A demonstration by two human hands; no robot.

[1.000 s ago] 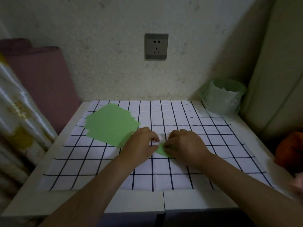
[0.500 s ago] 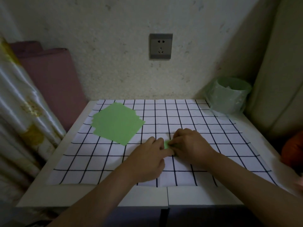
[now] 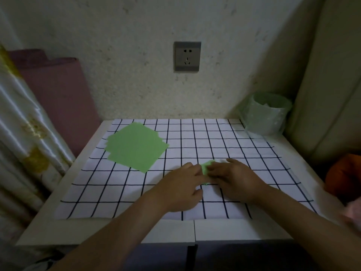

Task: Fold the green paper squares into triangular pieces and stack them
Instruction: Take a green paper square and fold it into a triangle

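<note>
A loose pile of green paper squares [image 3: 134, 146] lies at the back left of the white checked cloth [image 3: 244, 151]. Near the cloth's middle a small folded green piece [image 3: 207, 167] shows between my two hands. My left hand [image 3: 180, 187] lies palm down with its fingertips on the piece's left side. My right hand [image 3: 233, 178] covers its right side, fingers bent over the paper. Most of the piece is hidden under the hands, so its shape is unclear.
A pale green bin [image 3: 266, 113] lined with a plastic bag stands at the table's back right corner. A wall socket [image 3: 187, 56] sits above the table. A curtain [image 3: 23, 133] hangs at the left, and an orange object [image 3: 343, 177] lies at the right.
Both hands have stayed together on the small green piece. A bit more of the folded paper shows between them now. The camera view has shifted slightly.
</note>
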